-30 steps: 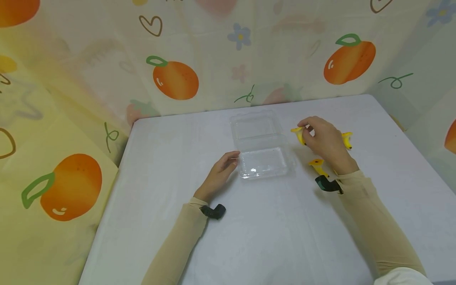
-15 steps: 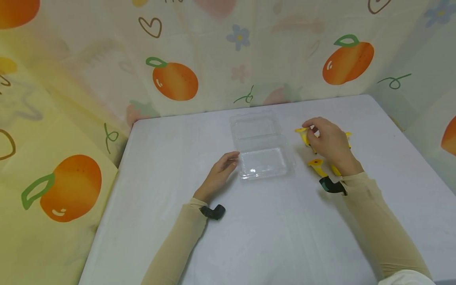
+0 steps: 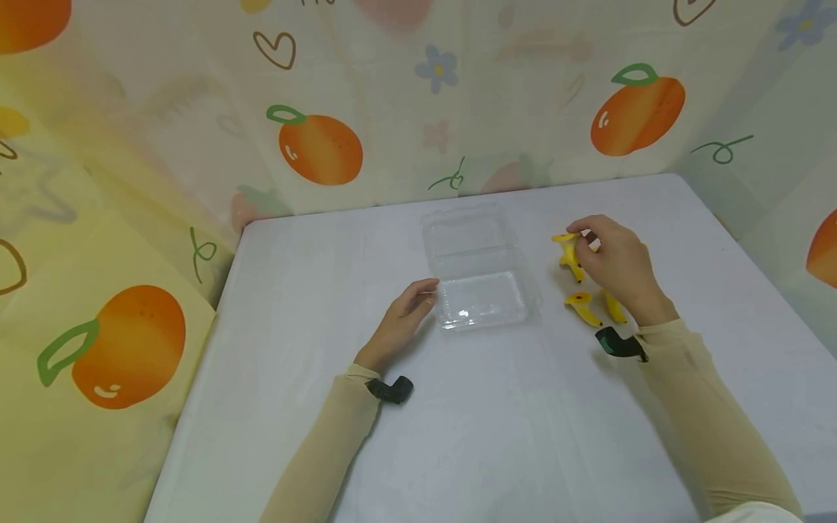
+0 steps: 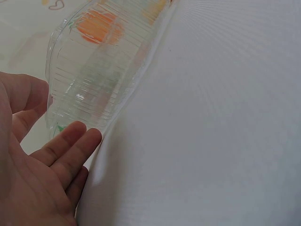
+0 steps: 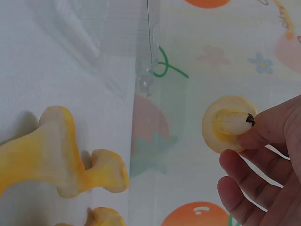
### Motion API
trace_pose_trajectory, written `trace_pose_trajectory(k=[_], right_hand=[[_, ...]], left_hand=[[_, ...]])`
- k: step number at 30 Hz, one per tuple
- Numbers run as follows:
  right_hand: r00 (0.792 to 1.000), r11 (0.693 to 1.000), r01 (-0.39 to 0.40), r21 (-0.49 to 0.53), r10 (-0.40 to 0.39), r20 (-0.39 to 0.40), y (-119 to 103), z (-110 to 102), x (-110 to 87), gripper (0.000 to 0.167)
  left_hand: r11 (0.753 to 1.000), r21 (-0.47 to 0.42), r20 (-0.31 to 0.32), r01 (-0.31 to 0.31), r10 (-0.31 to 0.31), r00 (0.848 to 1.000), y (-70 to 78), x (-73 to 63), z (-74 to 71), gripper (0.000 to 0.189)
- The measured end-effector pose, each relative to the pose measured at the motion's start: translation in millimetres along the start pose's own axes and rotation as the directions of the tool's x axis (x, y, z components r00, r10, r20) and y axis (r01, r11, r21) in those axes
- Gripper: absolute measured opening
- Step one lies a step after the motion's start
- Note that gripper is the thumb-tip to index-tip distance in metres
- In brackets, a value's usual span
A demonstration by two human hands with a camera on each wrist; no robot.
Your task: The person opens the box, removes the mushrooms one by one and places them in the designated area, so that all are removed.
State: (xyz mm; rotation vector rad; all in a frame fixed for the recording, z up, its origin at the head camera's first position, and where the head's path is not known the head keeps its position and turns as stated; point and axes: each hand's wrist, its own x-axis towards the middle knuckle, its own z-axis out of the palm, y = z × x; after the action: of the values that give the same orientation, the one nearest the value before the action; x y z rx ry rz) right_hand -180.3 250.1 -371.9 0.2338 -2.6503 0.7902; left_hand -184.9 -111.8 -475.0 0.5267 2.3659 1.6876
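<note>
My right hand (image 3: pixel 616 263) pinches a yellow, trumpet-shaped toy mushroom (image 5: pixel 217 134) between thumb and fingers; its dark tip shows in the right wrist view. In the head view, that mushroom overlaps another yellow mushroom (image 3: pixel 576 272). Two more, a front mushroom (image 3: pixel 583 310) and a neighbouring mushroom (image 3: pixel 613 308), lie below my right hand. At the left side of an opened clear plastic clamshell box (image 3: pixel 484 299), my left hand (image 3: pixel 400 319) touches the rim with relaxed, nearly straight fingers (image 4: pixel 70 141). No contents are visible in the box.
A white-covered table (image 3: pixel 484 436) carries everything. Its far edge meets a cloth backdrop (image 3: pixel 392 94) printed with fruit and flowers. The box's lid (image 3: pixel 467 231) lies back toward that edge.
My right hand has shifted slightly to the right with the mushroom, away from the box. More of the mushrooms on the table shows now. My left hand stays at the box.
</note>
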Motion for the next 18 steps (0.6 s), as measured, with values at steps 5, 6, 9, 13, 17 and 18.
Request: trace_pose_trajectory(k=[5, 6, 9, 13, 17, 18], right_hand=[[1.000, 1.000, -0.011, -0.012, 0.011, -0.001, 1, -3, -2.4, 0.024], [1.000, 1.000, -0.009, -0.014, 0.009, -0.003, 2, -3, -2.8, 0.024], [1.000, 1.000, -0.008, -0.020, 0.008, -0.011, 5, -4, -4.2, 0.023], [0.999, 1.000, 0.002, -0.026, -0.003, -0.035, 9, -6, -5.7, 0.023], [0.999, 1.000, 0.005, -0.026, -0.006, -0.053, 12, -8, -7.3, 0.023], [0.999, 1.000, 0.002, -0.026, -0.003, -0.052, 13, -9, -7.8, 0.023]], left_hand=[[1.000, -0.005, -0.001, 0.004, -0.004, 1.000, -0.8, 0.1, 0.1, 0.040], [1.000, -0.007, -0.002, 0.003, -0.003, 1.000, -0.9, 0.1, 0.2, 0.040], [1.000, -0.010, -0.003, -0.003, 0.003, 1.000, 0.0, -0.6, 0.4, 0.041], [1.000, -0.007, -0.002, -0.006, 0.006, 1.000, 0.3, -1.0, 0.9, 0.041], [1.000, 0.003, -0.004, -0.001, 0.001, 1.000, 0.5, -0.7, 1.3, 0.040], [1.000, 0.006, -0.005, 0.000, 0.000, 1.000, 0.6, -0.8, 1.3, 0.040]])
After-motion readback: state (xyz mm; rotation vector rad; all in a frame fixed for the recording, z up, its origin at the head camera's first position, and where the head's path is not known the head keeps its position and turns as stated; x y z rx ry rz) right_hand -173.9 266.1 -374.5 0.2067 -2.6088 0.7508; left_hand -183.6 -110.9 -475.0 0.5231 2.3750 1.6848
